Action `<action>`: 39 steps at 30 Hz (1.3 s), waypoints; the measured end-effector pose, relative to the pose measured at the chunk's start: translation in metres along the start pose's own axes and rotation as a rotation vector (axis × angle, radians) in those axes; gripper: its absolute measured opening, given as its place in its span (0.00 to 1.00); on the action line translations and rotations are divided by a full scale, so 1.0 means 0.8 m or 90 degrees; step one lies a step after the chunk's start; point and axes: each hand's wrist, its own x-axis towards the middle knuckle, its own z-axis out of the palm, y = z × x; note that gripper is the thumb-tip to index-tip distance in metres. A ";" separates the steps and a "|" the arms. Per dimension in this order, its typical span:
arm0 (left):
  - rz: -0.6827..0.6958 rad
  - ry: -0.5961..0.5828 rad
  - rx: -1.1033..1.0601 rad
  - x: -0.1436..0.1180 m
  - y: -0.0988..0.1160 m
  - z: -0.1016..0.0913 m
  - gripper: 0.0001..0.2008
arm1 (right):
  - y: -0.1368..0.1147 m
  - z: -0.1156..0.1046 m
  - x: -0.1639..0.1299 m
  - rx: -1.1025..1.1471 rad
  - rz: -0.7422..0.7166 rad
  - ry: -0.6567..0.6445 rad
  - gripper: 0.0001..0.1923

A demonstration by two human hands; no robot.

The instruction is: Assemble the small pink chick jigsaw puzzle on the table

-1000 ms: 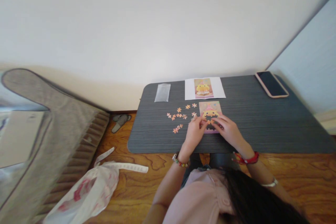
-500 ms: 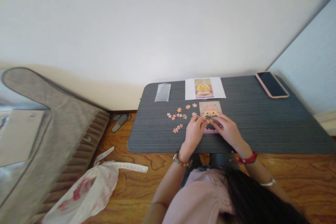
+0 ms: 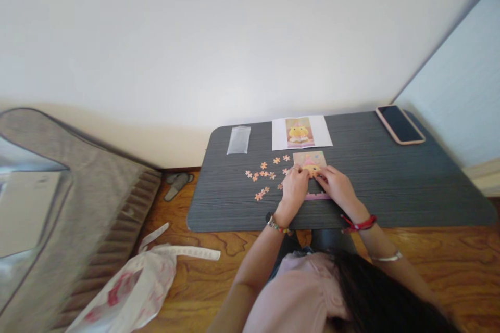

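A partly assembled jigsaw puzzle with a yellow cartoon character lies in front of me, its lower middle showing dark gaps. My left hand is closed over the puzzle's left side, fingertips on orange puzzle pieces at the character's face. From the right, my right hand pinches at the edge of the same pieces. My fingers partly hide the pieces and the gaps. Left of the puzzle, several loose puzzle pieces are scattered. Behind it a white sheet with the printed reference picture lies flat.
The dark grey table stands against a white wall. A clear plastic bag lies at its back left and a phone at its back right. On the wooden floor are slippers and a white plastic bag, beside grey furniture.
My left hand has moved up over the puzzle, and the orange pieces between my hands now sit higher, against the face. The right hand has shifted up slightly. The view has tilted a little.
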 end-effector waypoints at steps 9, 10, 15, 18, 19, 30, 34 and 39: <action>-0.001 -0.004 0.003 0.000 -0.001 0.002 0.11 | -0.003 0.002 -0.002 -0.023 -0.001 -0.026 0.11; -0.001 -0.004 0.004 0.000 -0.001 0.002 0.11 | -0.004 0.002 -0.002 -0.026 -0.001 -0.029 0.11; 0.011 0.007 0.007 -0.001 -0.002 0.002 0.12 | -0.007 -0.001 -0.003 -0.049 0.008 -0.035 0.11; 0.029 0.003 0.009 -0.001 -0.003 0.003 0.12 | -0.008 -0.002 -0.004 -0.058 0.009 -0.034 0.12; 0.031 0.003 0.011 -0.001 -0.003 0.003 0.12 | -0.009 -0.003 -0.004 -0.060 0.009 -0.034 0.12; 0.026 0.019 0.020 -0.003 -0.004 0.006 0.12 | -0.014 -0.007 0.002 -0.103 0.026 -0.083 0.13; 0.046 0.024 0.021 -0.004 -0.004 0.006 0.12 | -0.016 -0.010 0.002 -0.120 0.024 -0.100 0.14; 0.060 0.018 0.042 -0.006 -0.004 0.006 0.12 | -0.018 -0.011 0.002 -0.150 0.022 -0.134 0.15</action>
